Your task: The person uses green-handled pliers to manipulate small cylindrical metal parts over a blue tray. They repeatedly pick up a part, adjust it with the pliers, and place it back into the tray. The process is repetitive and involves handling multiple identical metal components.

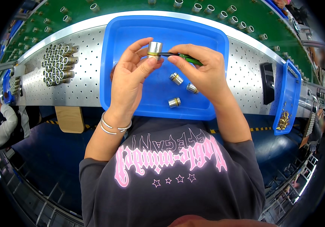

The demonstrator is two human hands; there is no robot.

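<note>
My left hand (128,75) holds a short shiny metal cylinder (155,47) upright between thumb and fingers. A thin yellow band runs around the cylinder's lower part. My right hand (209,72) pinches a slim tool (193,60) with a green and black handle and a dark, narrow front end; its exact kind is unclear. The tool's tip meets the cylinder at the yellow band. Both hands are above a blue plastic tray (106,56). Inside the tray lie three similar cylinders (177,78). Something reddish brown (112,73) shows partly behind my left hand.
A tight group of metal cylinders (58,64) stands left on the perforated metal table (88,83). Beyond the tray, a green surface (132,6) carries scattered cylinders. At right are a black holder (267,83) and a blue tray (279,128) with brass-coloured parts (284,120).
</note>
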